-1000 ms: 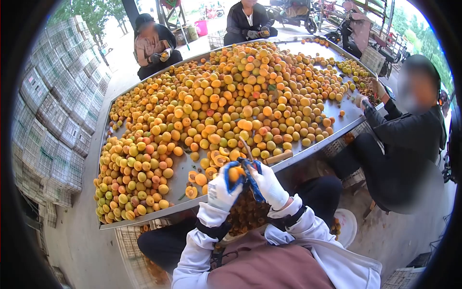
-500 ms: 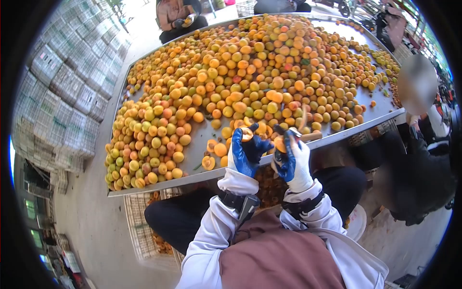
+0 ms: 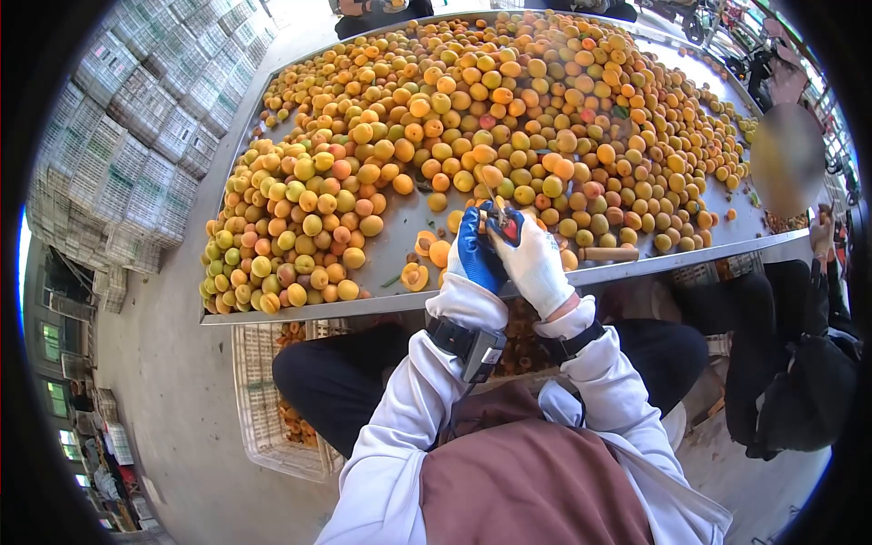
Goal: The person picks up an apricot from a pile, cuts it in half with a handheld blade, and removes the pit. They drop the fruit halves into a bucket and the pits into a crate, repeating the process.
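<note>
Close together over the table's near edge are my two gloved hands. My left hand (image 3: 479,252), in a blue-coated glove, has its fingers curled inward; what they hold is hidden. My right hand (image 3: 534,261), in a white glove with a blue palm, is closed on a small knife (image 3: 490,193) whose thin blade points up and away. The fingertips of both hands meet. Just left of them lie cut apricot halves (image 3: 415,276) on the metal table (image 3: 386,259). Whole apricots (image 3: 472,118) are heaped beyond.
A wooden handle (image 3: 609,254) lies by the table's near edge. Below the table, a plastic crate (image 3: 259,400) contains orange fruit pieces. Stacked crates (image 3: 136,136) stand at left. A person in dark clothes (image 3: 804,391) sits at right; others are at the far side.
My hands have come together from apart; the apricot halves seen in them are now hidden. The knife blade has swung left with my right hand. The view has shifted slightly.
</note>
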`<state>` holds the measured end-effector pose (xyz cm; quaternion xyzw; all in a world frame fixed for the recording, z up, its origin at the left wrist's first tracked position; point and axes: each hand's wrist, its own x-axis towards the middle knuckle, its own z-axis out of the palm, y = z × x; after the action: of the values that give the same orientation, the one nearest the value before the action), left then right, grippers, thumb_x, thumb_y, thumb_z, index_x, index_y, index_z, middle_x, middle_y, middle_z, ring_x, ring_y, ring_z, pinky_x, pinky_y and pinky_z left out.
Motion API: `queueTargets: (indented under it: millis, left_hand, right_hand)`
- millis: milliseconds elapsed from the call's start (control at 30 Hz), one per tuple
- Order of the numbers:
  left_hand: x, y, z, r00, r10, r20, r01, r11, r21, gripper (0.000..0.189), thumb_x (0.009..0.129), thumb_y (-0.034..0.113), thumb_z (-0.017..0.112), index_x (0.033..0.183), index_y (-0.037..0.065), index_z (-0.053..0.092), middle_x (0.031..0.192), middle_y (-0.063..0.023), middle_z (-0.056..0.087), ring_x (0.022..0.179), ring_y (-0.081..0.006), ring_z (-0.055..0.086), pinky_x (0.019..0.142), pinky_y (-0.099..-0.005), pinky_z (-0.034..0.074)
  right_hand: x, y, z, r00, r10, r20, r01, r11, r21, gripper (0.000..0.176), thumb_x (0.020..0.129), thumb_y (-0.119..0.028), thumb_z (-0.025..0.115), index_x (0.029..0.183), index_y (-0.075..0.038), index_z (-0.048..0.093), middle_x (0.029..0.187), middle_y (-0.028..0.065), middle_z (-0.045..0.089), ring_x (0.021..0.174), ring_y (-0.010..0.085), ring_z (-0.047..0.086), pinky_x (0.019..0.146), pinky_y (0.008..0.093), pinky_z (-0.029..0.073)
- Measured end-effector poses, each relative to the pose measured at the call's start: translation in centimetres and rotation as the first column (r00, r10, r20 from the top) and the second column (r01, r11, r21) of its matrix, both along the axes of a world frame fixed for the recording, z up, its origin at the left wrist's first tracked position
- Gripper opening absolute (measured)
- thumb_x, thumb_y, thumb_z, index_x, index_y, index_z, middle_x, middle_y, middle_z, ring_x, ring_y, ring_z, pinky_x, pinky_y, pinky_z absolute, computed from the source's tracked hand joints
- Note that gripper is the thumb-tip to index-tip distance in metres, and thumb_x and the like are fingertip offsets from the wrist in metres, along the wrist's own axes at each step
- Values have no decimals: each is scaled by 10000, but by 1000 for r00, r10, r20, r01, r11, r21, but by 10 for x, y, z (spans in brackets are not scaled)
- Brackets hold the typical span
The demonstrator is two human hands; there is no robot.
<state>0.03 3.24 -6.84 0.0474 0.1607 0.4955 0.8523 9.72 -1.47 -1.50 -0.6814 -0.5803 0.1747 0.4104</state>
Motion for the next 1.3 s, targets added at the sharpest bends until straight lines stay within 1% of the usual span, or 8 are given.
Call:
queueTargets:
  millis: [233,367,500,667,733,867,1067,1300]
  left_hand:
    - [-7,3,46,597,178,-782,71,959,273,527,1025,228,624,1500,118,426,1170,-25,625,932,-108,634,768,-249,539]
    - [-21,-17,44,752,120,-649,18,979,201,501,1042,394,559,1449,109,504,1318,-67,595,1027,-145,657,820,-280,554]
    - [-59,-31,6,998,-52,27,48,989,142,485,1031,470,522,1306,78,596,1180,-110,681,1047,-258,662,967,-401,522]
    - [-144,-67,49,767,268,-583,-83,942,325,415,1029,429,543,1262,95,623,1101,-82,703,1011,-228,674,899,-396,554]
    - [-221,-68,45,911,310,-273,-270,947,176,372,1031,393,549,1238,97,636,1113,-70,698,959,-190,673,875,-372,558]
    - [-313,-122,106,166,736,-656,-498,637,589,339,1025,342,581,1250,99,653,1088,-40,667,888,-164,636,850,-328,542]
    - [-408,-131,90,-646,390,-656,-285,674,681,450,932,19,652,1373,-3,569,1358,-91,594,974,-122,609,850,-304,505]
    - [-152,15,106,-75,663,-745,262,733,627,510,899,52,688,1395,55,568,1327,-102,611,1125,-192,620,918,-334,544]
  right_hand:
    - [13,-2,7,908,-82,-412,117,991,61,282,963,-254,690,989,24,651,803,163,691,718,236,649,682,363,511]
    - [8,-9,15,919,-95,-382,143,985,99,248,956,-241,697,1028,-8,650,799,159,680,701,260,645,672,375,515]
    - [-33,-25,42,970,207,-124,-206,978,22,419,943,-369,679,1206,-49,623,884,194,715,839,383,706,719,447,562]
    - [-54,-44,57,884,447,-134,-446,894,38,458,935,-315,689,1310,-71,589,929,205,709,864,393,709,724,455,564]
    - [-44,-52,60,877,447,-175,-448,893,35,436,930,-288,695,1291,-64,598,934,210,712,874,394,710,727,456,565]
    - [-7,-67,51,926,225,-304,-252,966,-53,352,925,-203,713,1227,-37,645,928,177,721,860,311,720,756,381,546]
    - [51,-81,29,890,25,-455,-45,998,-33,226,962,-163,679,1115,2,658,819,167,699,753,281,703,702,364,525]
    - [59,-82,31,886,-58,-460,49,998,-32,225,964,-152,676,1136,-9,659,824,154,697,740,285,697,691,356,530]
